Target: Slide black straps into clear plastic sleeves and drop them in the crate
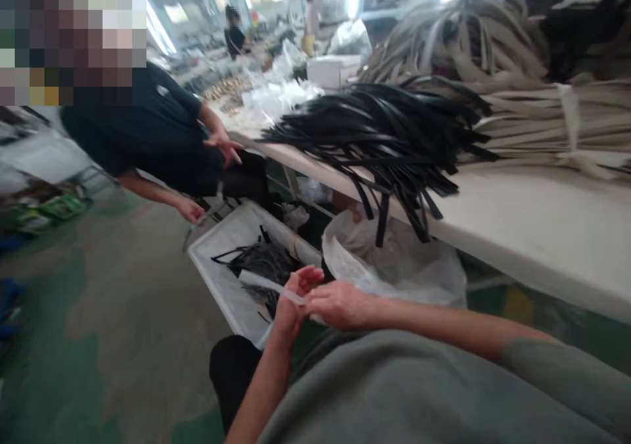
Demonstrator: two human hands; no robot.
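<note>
Low in the picture, my left hand (290,303) and my right hand (338,303) meet in front of my grey shirt. Both pinch a pale flat strip (263,282) that sticks out to the left over a white bin (217,260). The bin sits on the floor below my hands and holds a tangle of black strips (263,263). A white plastic bag (394,266) stands just right of it.
A white table (542,221) runs along the right, bearing a pile of black strips (384,135) that hang over its edge and bundles of beige strips (517,102). A person in a dark shirt (152,135) leans toward the bin from the left. Other people stand far back.
</note>
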